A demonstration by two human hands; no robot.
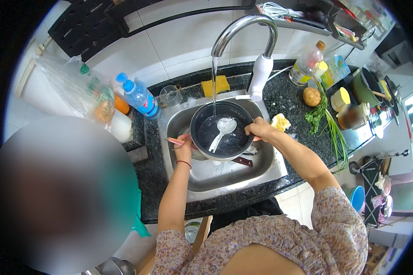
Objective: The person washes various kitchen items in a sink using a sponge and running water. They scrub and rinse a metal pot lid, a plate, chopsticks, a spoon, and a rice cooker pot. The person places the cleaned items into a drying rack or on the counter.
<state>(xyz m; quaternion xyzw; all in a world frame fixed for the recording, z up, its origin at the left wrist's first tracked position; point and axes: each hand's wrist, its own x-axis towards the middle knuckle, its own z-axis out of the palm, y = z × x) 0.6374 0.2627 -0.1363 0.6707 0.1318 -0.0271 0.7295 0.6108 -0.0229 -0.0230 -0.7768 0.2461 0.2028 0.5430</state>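
Over the steel sink [202, 181] is a dark-lined pot [202, 133] with a pale outside. Water runs into it from the faucet [258, 75]. A white spoon [226, 126] lies in the water inside. My right hand [261, 129] is closed on the pot's right edge; whether it grips a handle or the rim is hidden. My left hand [183, 145] closes around chopsticks [173, 141], close against the pot's left side. Below the pot, partly covered by it, a knife with a dark red handle [243, 161] rests in the sink.
Behind the sink lie a yellow sponge [215, 85] and a clear glass [170, 96]. A blue-capped bottle [142, 98] and plastic bag [80, 89] stand left. Rightward are a crumpled yellow-white piece [280, 122], green onions [332, 123], a potato [312, 96] and an oil bottle [306, 66].
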